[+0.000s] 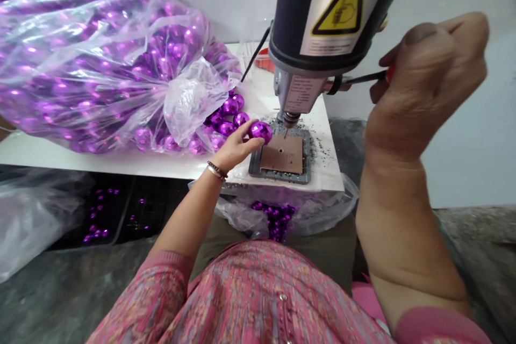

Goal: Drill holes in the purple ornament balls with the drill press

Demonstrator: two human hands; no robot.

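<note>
- Pinching the shiny purple faceted ball (262,131) left of the thin gold-coloured drill bit (286,132), our left hand (239,146) could slip on its curve.
- Our right hand (431,75) grips the black, red-tipped lever (366,77); pulling early could nick the left.

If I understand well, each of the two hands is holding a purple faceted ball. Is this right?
Not quite: in the head view, the right hand grips the drill press lever. The left hand does hold a purple faceted ball.
</note>
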